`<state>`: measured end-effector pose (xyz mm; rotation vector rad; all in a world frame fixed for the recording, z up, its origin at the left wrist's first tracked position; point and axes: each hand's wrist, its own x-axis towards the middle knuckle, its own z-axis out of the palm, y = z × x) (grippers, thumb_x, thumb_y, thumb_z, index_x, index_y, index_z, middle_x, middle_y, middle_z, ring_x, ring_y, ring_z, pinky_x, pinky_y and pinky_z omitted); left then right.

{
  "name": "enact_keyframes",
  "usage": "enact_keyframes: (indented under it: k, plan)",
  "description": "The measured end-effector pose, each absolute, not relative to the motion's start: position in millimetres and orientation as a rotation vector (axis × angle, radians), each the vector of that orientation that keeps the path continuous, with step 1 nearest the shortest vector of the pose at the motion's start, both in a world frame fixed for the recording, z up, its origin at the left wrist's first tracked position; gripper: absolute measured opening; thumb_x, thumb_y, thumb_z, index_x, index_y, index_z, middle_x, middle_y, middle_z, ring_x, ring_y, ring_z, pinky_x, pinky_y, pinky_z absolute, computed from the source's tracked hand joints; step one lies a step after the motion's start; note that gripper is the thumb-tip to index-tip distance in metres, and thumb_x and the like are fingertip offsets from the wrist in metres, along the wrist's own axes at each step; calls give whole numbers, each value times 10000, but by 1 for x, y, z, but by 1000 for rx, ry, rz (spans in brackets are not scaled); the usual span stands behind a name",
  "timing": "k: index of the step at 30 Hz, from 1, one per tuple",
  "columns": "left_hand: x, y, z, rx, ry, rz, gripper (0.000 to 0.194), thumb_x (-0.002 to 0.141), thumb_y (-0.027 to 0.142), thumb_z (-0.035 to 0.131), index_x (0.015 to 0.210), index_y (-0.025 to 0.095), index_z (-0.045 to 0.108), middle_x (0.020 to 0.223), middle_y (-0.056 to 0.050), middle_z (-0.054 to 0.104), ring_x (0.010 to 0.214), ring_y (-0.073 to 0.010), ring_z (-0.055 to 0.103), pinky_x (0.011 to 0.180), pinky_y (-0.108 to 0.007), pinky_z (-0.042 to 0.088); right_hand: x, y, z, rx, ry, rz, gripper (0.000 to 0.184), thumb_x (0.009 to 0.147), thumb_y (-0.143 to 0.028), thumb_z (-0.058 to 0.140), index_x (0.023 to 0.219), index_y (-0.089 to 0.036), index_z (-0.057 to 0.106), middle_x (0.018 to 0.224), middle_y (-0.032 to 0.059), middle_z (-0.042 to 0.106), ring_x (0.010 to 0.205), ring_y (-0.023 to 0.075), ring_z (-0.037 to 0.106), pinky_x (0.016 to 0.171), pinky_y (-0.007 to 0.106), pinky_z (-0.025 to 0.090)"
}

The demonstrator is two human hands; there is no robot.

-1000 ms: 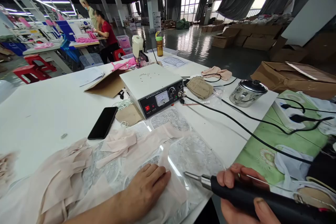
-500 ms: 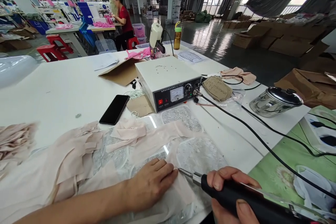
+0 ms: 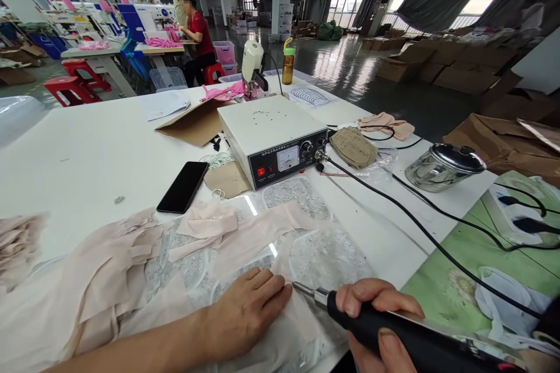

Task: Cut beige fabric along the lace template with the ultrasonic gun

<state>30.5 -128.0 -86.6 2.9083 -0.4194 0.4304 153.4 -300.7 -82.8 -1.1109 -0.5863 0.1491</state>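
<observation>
My left hand (image 3: 254, 312) presses down on thin pale pink fabric (image 3: 306, 326), its fingers bent and held together. The fabric under it lies on a clear sheet (image 3: 332, 256) over a grey mottled surface. In my right hand (image 3: 380, 309) is a black handheld tool (image 3: 363, 317) with a pointed metal tip (image 3: 304, 288). That tip meets the fabric right beside my left fingertips; whether it touches them I cannot tell. More pale pink fabric pieces (image 3: 105, 268) lie bunched to the left.
Behind the fabric stands a white control box (image 3: 271, 122) with a lit red switch. A phone (image 3: 182, 186), brown card patterns (image 3: 353, 147), a lidded metal cup (image 3: 441, 169), and a black cable (image 3: 394, 204) lie around it. A person in red (image 3: 200, 29) sits farther back.
The whole view has shifted slightly, so things appear a little farther left. Both hands and the tool keep nearly the same place on the fabric.
</observation>
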Motion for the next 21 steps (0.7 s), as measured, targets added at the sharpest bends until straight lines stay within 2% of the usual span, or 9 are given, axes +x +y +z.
enact_keyframes:
  k: [10, 21]
  plan:
    - [30, -127, -90, 2891, -439, 489, 305, 967, 49, 328, 1176, 55, 550, 935, -132, 620, 759, -194, 565, 692, -326, 524, 153, -295, -81, -1086, -592, 162, 136, 927, -381, 501, 915, -252, 462, 787, -6, 495, 659, 145, 542, 585, 325, 518]
    - [30, -123, -86, 3005, -336, 554, 330, 1022, 204, 334, 1234, 108, 569, 1075, -154, 617, 895, -230, 585, 741, -356, 517, 160, -308, -93, -1034, -483, 168, 188, 871, -420, 546, 909, -243, 495, 794, 8, 505, 667, 165, 542, 591, 353, 514]
